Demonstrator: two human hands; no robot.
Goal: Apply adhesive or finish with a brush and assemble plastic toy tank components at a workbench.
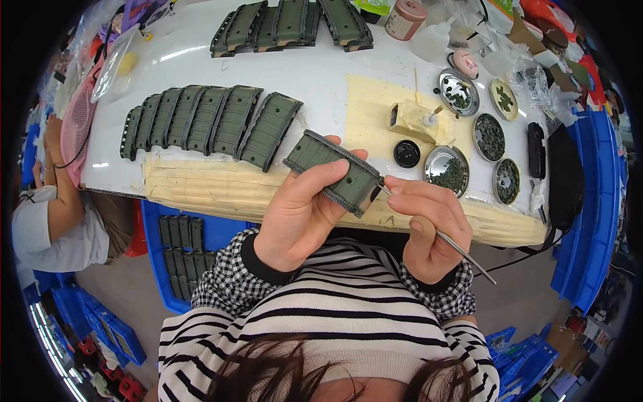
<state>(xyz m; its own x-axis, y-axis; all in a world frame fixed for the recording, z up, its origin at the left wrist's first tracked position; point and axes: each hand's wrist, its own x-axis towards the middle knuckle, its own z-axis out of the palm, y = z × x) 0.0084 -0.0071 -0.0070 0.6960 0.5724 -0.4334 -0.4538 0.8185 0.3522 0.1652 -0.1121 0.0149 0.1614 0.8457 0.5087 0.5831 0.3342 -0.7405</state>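
My left hand is closed round a dark green curved plastic part with track-like ridges along its long edges and camouflage paint at one end. In my right hand is a thin metal rod tool, pinched between thumb and fingers. Its tip meets the right end of the green part; fingers partly hide what it touches. On the table behind my left hand lies a row of similar green parts, leaning on one another. More of them lie at the far edge of my view.
To the right stand metal dishes of small dark green pieces, a black round cap and a paper-wrapped block with a bottle tip. A blue bin below the table holds more green parts. Another person's arm is at left.
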